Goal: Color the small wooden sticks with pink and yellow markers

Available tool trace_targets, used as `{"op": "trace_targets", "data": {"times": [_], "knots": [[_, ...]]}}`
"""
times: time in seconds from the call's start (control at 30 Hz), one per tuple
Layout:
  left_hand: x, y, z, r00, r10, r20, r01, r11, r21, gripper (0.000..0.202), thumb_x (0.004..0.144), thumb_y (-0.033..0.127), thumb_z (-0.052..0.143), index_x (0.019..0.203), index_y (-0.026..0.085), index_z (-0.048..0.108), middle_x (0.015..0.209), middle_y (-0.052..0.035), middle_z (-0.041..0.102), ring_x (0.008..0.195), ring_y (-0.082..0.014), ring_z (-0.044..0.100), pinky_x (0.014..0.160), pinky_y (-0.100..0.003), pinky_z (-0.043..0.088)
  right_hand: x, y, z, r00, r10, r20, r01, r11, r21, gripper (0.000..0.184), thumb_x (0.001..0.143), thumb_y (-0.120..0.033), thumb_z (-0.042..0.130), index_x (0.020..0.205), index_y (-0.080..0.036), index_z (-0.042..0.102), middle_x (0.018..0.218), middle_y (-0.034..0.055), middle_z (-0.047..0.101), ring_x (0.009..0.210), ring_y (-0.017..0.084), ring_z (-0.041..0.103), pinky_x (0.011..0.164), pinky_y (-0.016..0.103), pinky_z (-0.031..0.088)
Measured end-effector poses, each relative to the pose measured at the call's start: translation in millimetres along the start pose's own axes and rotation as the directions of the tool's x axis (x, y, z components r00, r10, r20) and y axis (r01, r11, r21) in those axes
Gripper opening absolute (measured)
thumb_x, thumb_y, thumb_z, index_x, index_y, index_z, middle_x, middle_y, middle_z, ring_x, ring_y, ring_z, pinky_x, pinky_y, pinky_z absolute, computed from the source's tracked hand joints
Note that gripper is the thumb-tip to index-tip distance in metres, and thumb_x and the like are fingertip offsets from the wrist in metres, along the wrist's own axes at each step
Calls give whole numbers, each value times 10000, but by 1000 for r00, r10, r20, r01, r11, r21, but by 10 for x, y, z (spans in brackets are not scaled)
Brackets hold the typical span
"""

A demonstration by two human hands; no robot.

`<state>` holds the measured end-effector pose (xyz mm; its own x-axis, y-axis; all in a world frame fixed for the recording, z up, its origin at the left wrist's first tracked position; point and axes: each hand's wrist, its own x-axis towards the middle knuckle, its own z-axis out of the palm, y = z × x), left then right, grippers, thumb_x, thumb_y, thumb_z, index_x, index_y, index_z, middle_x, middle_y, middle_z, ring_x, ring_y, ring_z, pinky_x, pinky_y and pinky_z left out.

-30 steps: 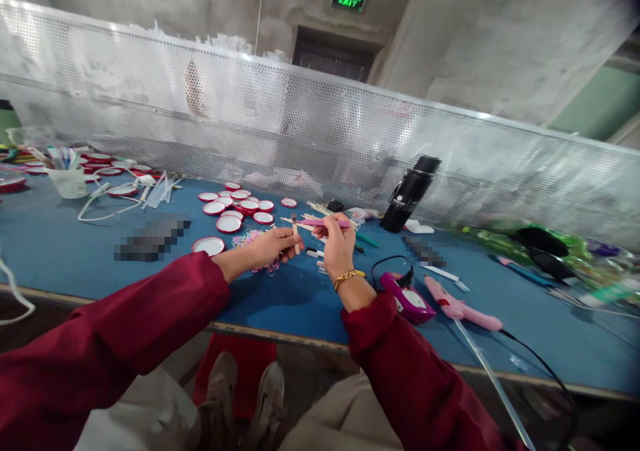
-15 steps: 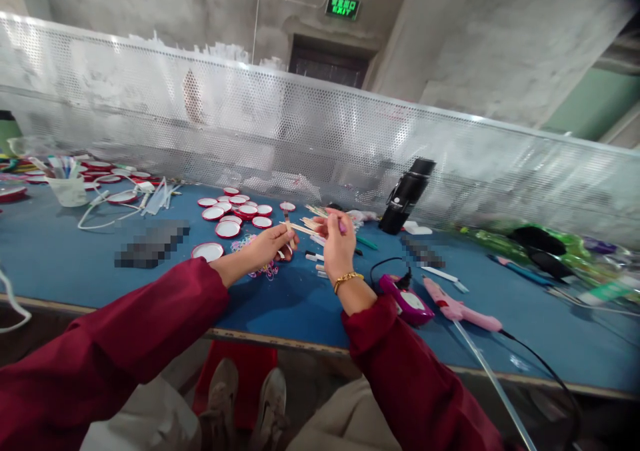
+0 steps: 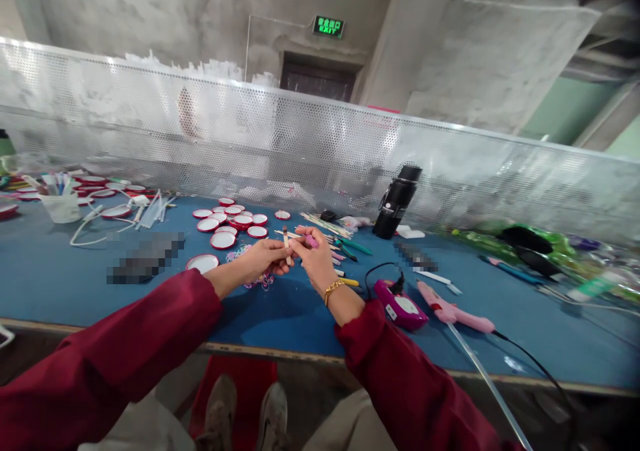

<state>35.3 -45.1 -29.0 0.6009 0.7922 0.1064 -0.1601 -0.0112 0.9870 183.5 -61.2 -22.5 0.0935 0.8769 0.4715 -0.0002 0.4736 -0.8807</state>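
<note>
My left hand (image 3: 265,257) pinches a short, flat wooden stick (image 3: 287,239) with a dark upper end, held upright over the table. My right hand (image 3: 316,261) is closed and meets the stick at its fingertips. A small pinkish-purple piece (image 3: 312,241) shows among the right fingers; its kind is unclear. Under the left hand lies a heap of pastel rubber-band-like loops (image 3: 263,281). Behind the hands sit several round red-rimmed lids (image 3: 223,239) with white insides. Thin wooden sticks (image 3: 327,224) and green-handled pliers (image 3: 354,247) lie beyond the right hand.
On the right are a black bottle (image 3: 397,202), a purple power box (image 3: 401,305) and a pink glue gun (image 3: 455,309) with a cord. A white cup of pens (image 3: 61,207) and a blurred dark slab (image 3: 146,257) stand left. A perforated metal screen (image 3: 320,151) closes the back.
My right hand has moved left and down to the left hand, and its fingertips now meet the stick. The pliers and a yellow pen-like thing have come into sight. The view has shifted slightly.
</note>
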Motion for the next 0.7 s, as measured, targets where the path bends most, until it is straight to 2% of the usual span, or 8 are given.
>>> {"op": "trace_targets", "data": {"times": [0.37,0.53,0.7], "knots": [[-23,41,23,1000,-28,7,29,996,-90,224,778,340,667,812,125,614,714,-37,633,538,-70,540,524,-186,424,16,16,-15,1000,-12,-24,11,999,-51,295,675,-303,699,918,-216,555,703,-35,616,616,132,608,606,280,536],[-23,47,14,999,-53,8,54,988,-143,117,781,261,650,796,150,619,714,-41,633,524,-71,514,517,-191,421,14,-8,-22,998,-25,-52,19,993,-117,285,676,-333,698,902,-219,568,697,-28,619,612,147,610,576,281,526],[-10,28,-5,998,-61,7,62,984,-165,107,779,257,647,785,153,626,711,-43,625,533,-76,511,510,-194,415,-4,-22,-5,999,-27,-47,21,993,-117,282,683,-333,692,910,-221,568,694,-27,621,622,154,621,586,286,532]]}}
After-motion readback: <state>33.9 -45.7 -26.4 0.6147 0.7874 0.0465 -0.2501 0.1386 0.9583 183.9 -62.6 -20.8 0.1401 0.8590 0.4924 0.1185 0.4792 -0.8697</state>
